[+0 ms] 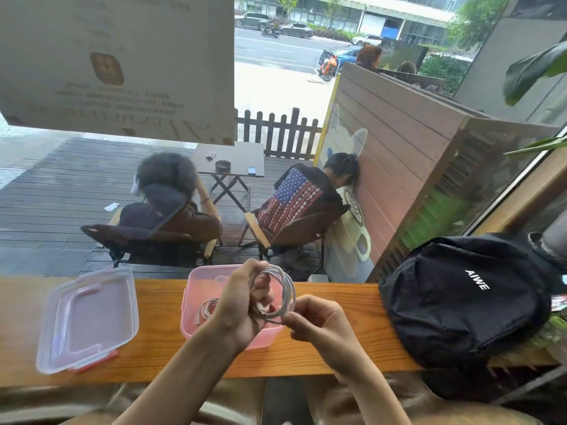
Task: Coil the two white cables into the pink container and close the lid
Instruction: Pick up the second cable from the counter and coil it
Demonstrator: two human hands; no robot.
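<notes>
Left hand [242, 305] is closing its grip around a loosely wound white round-cord cable coil [277, 294] above the open pink translucent plastic container [196, 325] on the narrow orange wooden table [337, 338]; right hand [319, 322] is pinching the coil's lower edge between fingertips. A second white coiled cable [206, 309] is lying inside the container, and the clear rectangular lid with red clips [89, 317] is resting well apart to the left. Risk, as judged: the springy loops are likely to be unwinding on release and riding over the rim, blocking the lid.

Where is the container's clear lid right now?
In the head view the clear plastic lid with red clips lies flat on the wooden counter, at the left, apart from the open pink container.
</notes>
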